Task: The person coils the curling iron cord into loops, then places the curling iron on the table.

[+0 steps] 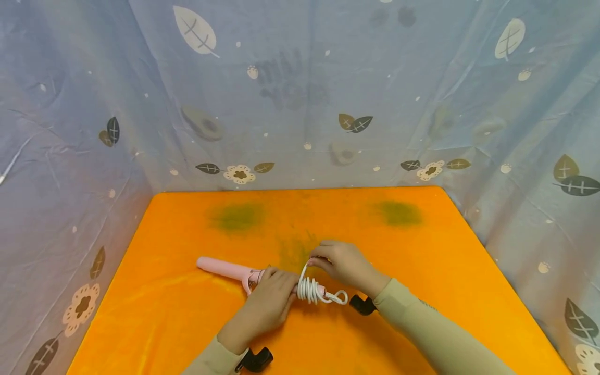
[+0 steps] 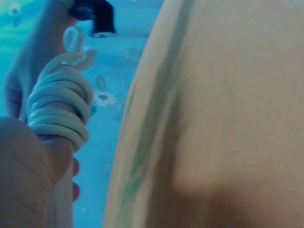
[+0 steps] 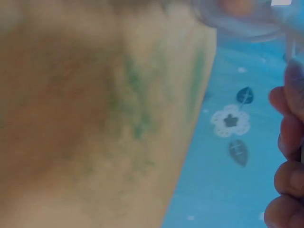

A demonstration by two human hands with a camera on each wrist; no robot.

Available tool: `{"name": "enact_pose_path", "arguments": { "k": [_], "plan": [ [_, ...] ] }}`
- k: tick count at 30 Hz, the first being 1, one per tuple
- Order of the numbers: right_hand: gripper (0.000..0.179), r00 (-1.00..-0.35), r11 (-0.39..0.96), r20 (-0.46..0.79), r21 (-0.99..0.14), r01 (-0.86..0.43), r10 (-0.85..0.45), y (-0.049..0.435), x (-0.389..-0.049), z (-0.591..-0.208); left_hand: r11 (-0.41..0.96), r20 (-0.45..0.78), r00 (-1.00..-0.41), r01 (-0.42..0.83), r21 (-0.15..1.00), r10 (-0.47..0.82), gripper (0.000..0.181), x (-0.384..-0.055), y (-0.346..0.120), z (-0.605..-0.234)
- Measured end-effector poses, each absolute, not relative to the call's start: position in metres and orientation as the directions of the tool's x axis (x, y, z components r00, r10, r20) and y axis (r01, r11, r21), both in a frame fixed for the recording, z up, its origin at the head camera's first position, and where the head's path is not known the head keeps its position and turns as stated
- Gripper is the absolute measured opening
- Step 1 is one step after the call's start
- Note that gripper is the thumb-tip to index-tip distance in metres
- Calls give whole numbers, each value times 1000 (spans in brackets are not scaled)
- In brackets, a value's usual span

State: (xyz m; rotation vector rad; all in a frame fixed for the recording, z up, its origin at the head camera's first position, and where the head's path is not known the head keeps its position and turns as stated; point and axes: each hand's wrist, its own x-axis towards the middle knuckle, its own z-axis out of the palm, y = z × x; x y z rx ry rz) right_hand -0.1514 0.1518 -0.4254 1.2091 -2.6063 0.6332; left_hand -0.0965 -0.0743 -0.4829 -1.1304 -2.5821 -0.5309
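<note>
A pink curling iron (image 1: pixel 224 267) is held above the orange table, its barrel pointing left in the head view. My left hand (image 1: pixel 272 296) grips its handle near the clamp. White cord (image 1: pixel 308 290) is wound in several coils around the handle's end, and a small loop sticks out to the right. With thumb and fingertips my right hand (image 1: pixel 344 265) pinches a strand of the cord, pulled up from the coils. The left wrist view shows the coils (image 2: pixel 59 107) close up, just past the left thumb. In the right wrist view, curled fingers (image 3: pixel 289 180) appear at the right edge.
The orange table (image 1: pixel 187 323) has dark greenish smudges on its surface. Blue-grey curtains (image 1: pixel 300 94) with leaf and flower prints enclose its back and sides. A black wrist-worn camera part (image 1: pixel 258 359) sits by the left sleeve, another (image 1: pixel 363 304) by the right.
</note>
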Motion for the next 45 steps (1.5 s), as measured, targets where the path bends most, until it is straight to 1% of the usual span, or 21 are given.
{"name": "enact_pose_path", "arguments": {
  "k": [4, 5, 6, 13, 15, 18, 20, 22, 24, 27, 30, 31, 33, 37, 40, 43, 45],
  "plan": [
    [15, -699, 599, 280, -369, -711, -658, 155, -154, -436, 602, 438, -651, 753, 266, 620, 21, -97, -76, -480],
    [16, -705, 600, 271, -380, -704, -656, 155, -154, -437, 595, 451, -648, 755, 275, 614, 23, -97, -76, -480],
    [16, -711, 601, 260, -393, -696, -653, 155, -154, -439, 590, 461, -646, 756, 282, 608, 28, -98, -76, -480],
    [15, -747, 621, 218, -437, -650, -628, 151, -152, -447, 586, 518, -649, 749, 309, 557, 39, -100, -78, -481],
    [18, -762, 625, 193, -467, -625, -618, 150, -150, -448, 585, 534, -653, 744, 322, 537, 41, -101, -78, -480],
    [17, -776, 602, 168, -539, -589, -608, 148, -147, -451, 590, 556, -647, 744, 313, 522, 49, -102, -79, -480],
    [11, -773, 575, 158, -582, -576, -614, 148, -143, -454, 588, 578, -632, 752, 298, 515, 54, -103, -79, -479],
    [6, -762, 547, 183, -596, -588, -621, 148, -141, -459, 584, 598, -615, 762, 282, 513, 58, -104, -79, -478],
    [12, -735, 527, 238, -563, -637, -635, 148, -139, -463, 577, 612, -604, 768, 278, 510, 57, -104, -80, -477],
    [24, -681, 513, 345, -465, -722, -646, 149, -137, -469, 573, 619, -603, 769, 285, 502, 55, -104, -80, -475],
    [36, -644, 498, 389, -416, -760, -658, 151, -136, -473, 569, 620, -604, 769, 291, 500, 53, -104, -80, -474],
    [39, -648, 501, 380, -419, -757, -660, 152, -136, -474, 567, 620, -604, 770, 292, 501, 53, -104, -80, -473],
    [39, -660, 505, 357, -439, -743, -661, 152, -137, -474, 563, 620, -599, 775, 289, 506, 53, -104, -80, -473],
    [34, -689, 522, 301, -477, -708, -659, 149, -141, -472, 554, 608, -593, 783, 284, 528, 53, -106, -80, -472],
    [31, -697, 528, 270, -490, -693, -664, 147, -144, -472, 544, 598, -589, 789, 284, 543, 52, -107, -80, -471],
    [29, -703, 507, 276, -528, -681, -656, 146, -145, -475, 543, 600, -592, 788, 291, 537, 50, -109, -78, -469],
    [23, -687, 471, 315, -540, -697, -655, 145, -145, -476, 550, 602, -606, 777, 306, 520, 47, -111, -76, -467]
  ]
}}
